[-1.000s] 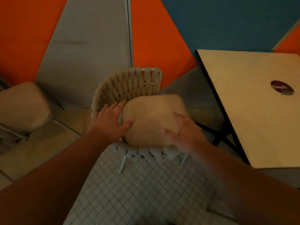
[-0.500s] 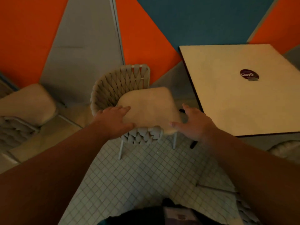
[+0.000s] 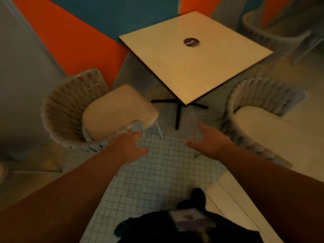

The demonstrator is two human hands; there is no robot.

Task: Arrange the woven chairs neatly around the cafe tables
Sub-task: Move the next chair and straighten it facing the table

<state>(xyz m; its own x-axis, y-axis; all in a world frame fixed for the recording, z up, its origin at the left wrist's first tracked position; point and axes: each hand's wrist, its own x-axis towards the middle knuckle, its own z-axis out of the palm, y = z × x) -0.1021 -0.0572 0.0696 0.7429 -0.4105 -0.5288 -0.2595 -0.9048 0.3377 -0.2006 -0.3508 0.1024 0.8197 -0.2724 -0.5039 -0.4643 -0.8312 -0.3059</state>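
Small white mosaic floor tiles run between orange, blue and grey wall panels. A square cafe table stands at the far centre on a black cross base.

You have a woven chair on each side of you. The left woven chair stands near-left of the table. Its curved back is toward the grey wall and its cushion opens to the right, toward the table base, so its front-to-back line already runs at the table.

Your left hand is released. The fingers lie fairly straight against the front end of that chair's near arm, with the thumb splayed over the tiles. Nothing is wrapped or gripped, though blur hides the exact contact.

Your right hand hangs over bare floor with the fingers spread. It holds nothing and touches nothing.

The right woven chair lies just beside that hand, on its right. The closed curve of its weave seems to be the part turned toward you and the table base, and its cushion stretches away to the right. If that reading holds, this chair looks the less settled of the two. Your right hand is the nearer one for it, and the rim to take sits right and slightly far of your fingertips, so you need a short reach across, not forward
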